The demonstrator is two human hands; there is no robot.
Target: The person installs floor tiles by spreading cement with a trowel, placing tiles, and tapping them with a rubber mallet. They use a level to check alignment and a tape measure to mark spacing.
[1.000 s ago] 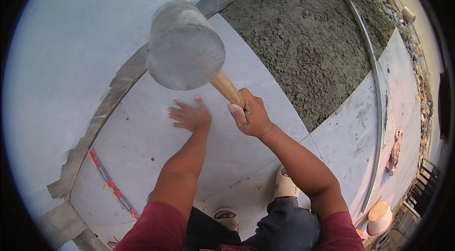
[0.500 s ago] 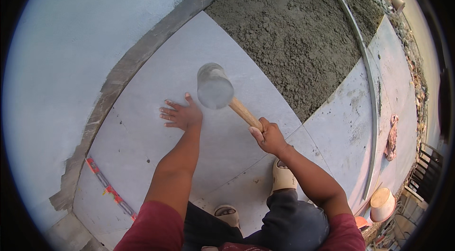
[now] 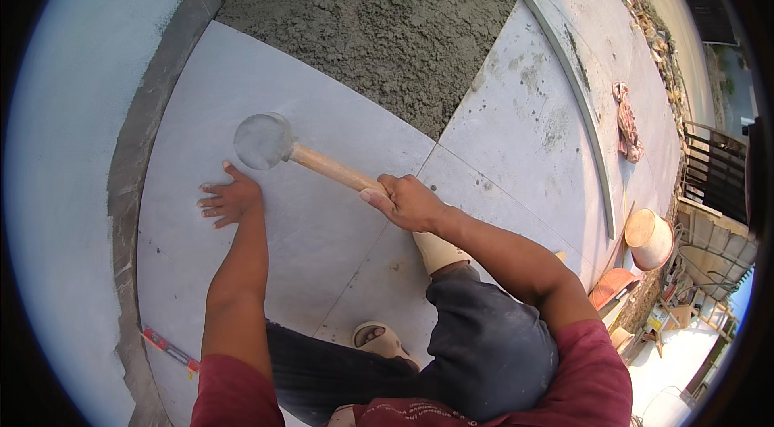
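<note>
My right hand (image 3: pixel 409 201) is wrapped round the wooden handle of a rubber mallet (image 3: pixel 264 141). The mallet's grey head is over a large pale grey floor tile (image 3: pixel 322 129); whether it touches the tile I cannot tell. Beside the head, on its near left, my left hand (image 3: pixel 232 197) rests on the same tile with its fingers spread. Damp grey mortar (image 3: pixel 363 32) lies in a rough bed along the tile's far edge. A plastered wall base (image 3: pixel 133 177) runs along the left side.
A long metal straightedge (image 3: pixel 576 80) lies across the tiles at right. Further right are a crumpled pink cloth (image 3: pixel 627 124), a pale bucket (image 3: pixel 649 237) and an orange basin (image 3: pixel 611 288). A red spirit level (image 3: pixel 169 349) lies at lower left, near the wall.
My view has turned rightward, so the tiles and mortar appear further left. The mallet's handle now points more sideways. My left hand still lies flat on the tile.
</note>
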